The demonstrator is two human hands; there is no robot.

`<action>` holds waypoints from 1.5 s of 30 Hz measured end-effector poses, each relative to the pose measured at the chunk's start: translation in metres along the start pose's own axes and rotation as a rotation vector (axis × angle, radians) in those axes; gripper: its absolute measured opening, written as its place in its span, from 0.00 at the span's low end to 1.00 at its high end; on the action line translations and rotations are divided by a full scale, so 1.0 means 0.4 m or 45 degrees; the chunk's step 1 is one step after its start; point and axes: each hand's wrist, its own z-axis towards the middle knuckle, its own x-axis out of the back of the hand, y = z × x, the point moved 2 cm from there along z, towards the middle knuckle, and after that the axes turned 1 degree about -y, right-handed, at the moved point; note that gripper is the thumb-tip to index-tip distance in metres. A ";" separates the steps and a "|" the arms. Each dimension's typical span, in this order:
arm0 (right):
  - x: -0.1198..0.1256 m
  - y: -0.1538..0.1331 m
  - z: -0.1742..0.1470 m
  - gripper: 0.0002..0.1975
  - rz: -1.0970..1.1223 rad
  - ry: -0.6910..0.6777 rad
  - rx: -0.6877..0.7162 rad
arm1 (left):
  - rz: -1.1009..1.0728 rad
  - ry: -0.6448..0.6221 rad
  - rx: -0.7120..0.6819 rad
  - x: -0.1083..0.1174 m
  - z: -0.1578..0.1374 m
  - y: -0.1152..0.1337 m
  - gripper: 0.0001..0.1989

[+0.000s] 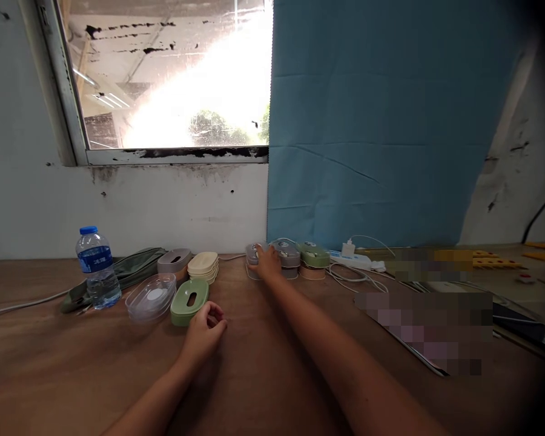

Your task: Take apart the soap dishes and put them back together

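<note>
My right hand point(269, 263) reaches to the back of the table, its fingers bent over the top of the leftmost grey oval box point(253, 271). A second grey oval box point(288, 254) and a green oval box point(315, 255) stand right beside it. My left hand point(208, 325) hovers low over the table with loosely curled fingers, thumb apart, nothing between them. Just left of it lies a green oval cover point(181, 306) with a slot in its top. Behind that are stacked cream oval pieces point(203, 264) and a grey slotted cover point(172, 260). Clear plastic oval trays point(149, 297) sit further left.
A water bottle point(99, 272) stands at the left before a dark green pouch point(134, 270). A white power strip point(350, 260) with a charger and coiled cables point(361, 280) lies right of the boxes. Yellow pieces point(495, 261) are at the far right.
</note>
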 end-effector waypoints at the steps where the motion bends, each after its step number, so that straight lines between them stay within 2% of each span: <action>1: -0.003 -0.001 0.003 0.35 -0.019 0.004 -0.026 | 0.008 -0.010 0.002 -0.002 0.000 0.000 0.05; 7: 0.005 -0.004 0.020 0.32 -0.103 0.038 -0.065 | 0.106 -0.062 -0.018 -0.012 0.000 -0.008 0.05; 13: 0.028 -0.003 0.017 0.28 -0.127 0.083 -0.007 | 0.438 -0.002 -0.252 0.009 -0.005 0.011 0.05; 17: 0.059 -0.023 -0.015 0.29 -0.087 0.102 0.146 | 0.712 0.082 -0.407 0.043 -0.002 0.029 0.04; 19: 0.078 -0.039 -0.057 0.27 -0.054 0.071 0.320 | 0.818 0.118 -0.446 0.063 0.005 0.026 0.05; 22: 0.113 -0.053 -0.162 0.16 -0.006 -0.049 0.644 | 0.909 0.108 -0.393 0.087 0.022 0.006 0.07; 27: 0.185 -0.011 -0.373 0.11 0.008 -0.293 1.083 | 0.899 0.049 -0.287 0.110 0.043 -0.022 0.13; 31: 0.224 0.064 -0.468 0.05 -0.090 -0.364 1.188 | 0.834 -0.039 -0.228 0.125 0.055 -0.035 0.12; 35: 0.238 0.125 -0.485 0.06 -0.061 -0.349 1.118 | 0.756 -0.089 -0.211 0.140 0.066 -0.054 0.10; 39: 0.234 0.156 -0.466 0.06 0.130 -0.395 0.821 | 0.745 -0.114 -0.202 0.147 0.061 -0.056 0.09; 42: 0.224 0.165 -0.455 0.07 0.242 -0.431 0.673 | 0.833 -0.076 -0.207 0.145 0.071 -0.036 0.10; 45: 0.218 0.168 -0.452 0.07 0.267 -0.458 0.611 | 1.056 0.032 -0.319 0.139 0.121 -0.008 0.12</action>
